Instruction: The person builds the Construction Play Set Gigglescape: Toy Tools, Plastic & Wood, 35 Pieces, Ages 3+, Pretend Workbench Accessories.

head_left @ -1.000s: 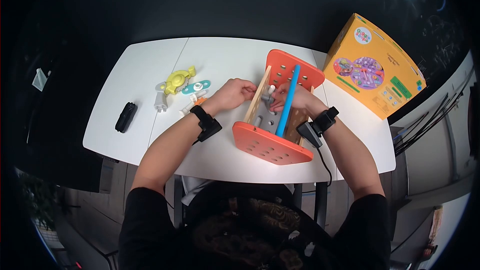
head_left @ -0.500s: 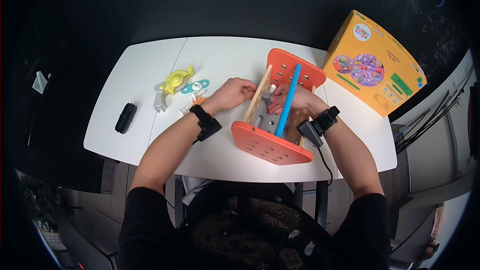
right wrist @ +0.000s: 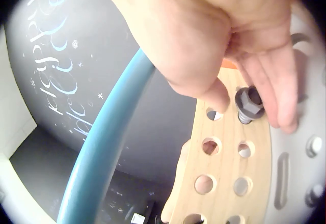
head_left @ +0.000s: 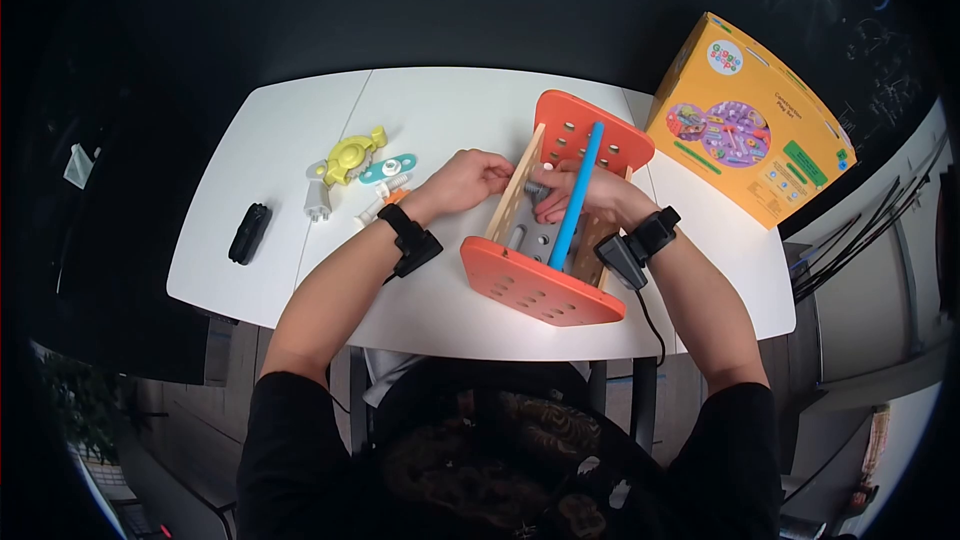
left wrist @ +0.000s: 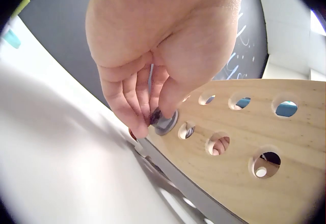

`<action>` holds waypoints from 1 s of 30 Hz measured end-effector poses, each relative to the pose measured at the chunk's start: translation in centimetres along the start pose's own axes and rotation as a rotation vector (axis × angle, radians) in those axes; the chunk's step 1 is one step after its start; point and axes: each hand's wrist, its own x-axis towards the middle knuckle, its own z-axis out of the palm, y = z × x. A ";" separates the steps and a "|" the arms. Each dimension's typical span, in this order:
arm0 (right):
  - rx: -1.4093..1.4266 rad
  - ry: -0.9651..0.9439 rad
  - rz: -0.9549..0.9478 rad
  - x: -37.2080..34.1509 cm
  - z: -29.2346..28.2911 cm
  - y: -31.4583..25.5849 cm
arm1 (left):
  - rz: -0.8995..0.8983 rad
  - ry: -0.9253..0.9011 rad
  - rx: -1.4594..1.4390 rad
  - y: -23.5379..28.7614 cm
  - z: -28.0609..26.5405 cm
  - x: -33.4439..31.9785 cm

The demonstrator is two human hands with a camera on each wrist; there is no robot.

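A wooden toy workbench has orange-red end boards (head_left: 545,285), a pale wooden side panel (right wrist: 224,152) with round holes, and a blue bar (head_left: 578,195) across its top. At the panel's outer face my left hand (left wrist: 158,45) pinches a grey flanged bolt head (left wrist: 165,123) between thumb and fingertips. Inside the frame, my right hand (right wrist: 224,45) reaches under the blue bar. Its thumb and fingers close in on both sides of a grey flanged hex nut (right wrist: 249,103) with threads showing beside the panel. Part of that grip is hidden behind the hand in the head view.
Left of the bench lie a yellow toy saw (head_left: 350,157) with a grey end piece, a teal plate (head_left: 388,169), and several small white and orange pieces. A black case (head_left: 250,234) lies farther left. An orange-yellow box (head_left: 750,120) stands at the back right.
My right hand has shifted a little over the nut, covering the light peg that stood out earlier. The left hand stays at the panel's outer side.
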 end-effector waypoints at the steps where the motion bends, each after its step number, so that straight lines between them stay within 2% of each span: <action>1: 0.000 0.001 0.001 0.0 -0.1 0.2 | 0.000 -0.001 -0.001 -0.1 0.0 0.1; 3: -0.089 -0.054 -0.062 0.0 -0.4 0.6 | 0.007 0.006 0.003 -0.2 0.1 0.1; 6: -0.086 -0.037 -0.075 0.2 -0.3 0.8 | 0.010 0.007 -0.008 -0.1 0.2 0.1; 13: -0.181 -0.034 -0.014 0.9 -0.9 0.7 | 0.034 0.025 0.028 -0.1 0.3 0.2; 15: -0.204 0.001 -0.043 1.5 -1.1 1.3 | -0.106 0.032 0.080 0.2 0.2 0.5; 19: -0.154 0.064 -0.059 0.7 -0.4 0.8 | -0.131 0.104 -0.059 2.5 0.5 -0.4; 21: -0.161 0.031 -0.027 0.1 -0.2 0.2 | -0.196 0.010 0.165 3.5 -0.1 -0.4; 25: -0.207 0.005 -0.081 -0.4 -0.4 0.3 | -0.196 0.032 0.167 3.3 0.1 -0.1; 27: -0.268 -0.070 -0.075 0.3 -0.8 0.6 | -0.174 0.028 0.149 3.5 0.0 -0.3; 30: -0.167 -0.070 -0.029 1.2 -1.3 1.4 | -0.172 0.030 0.158 3.3 0.0 -0.1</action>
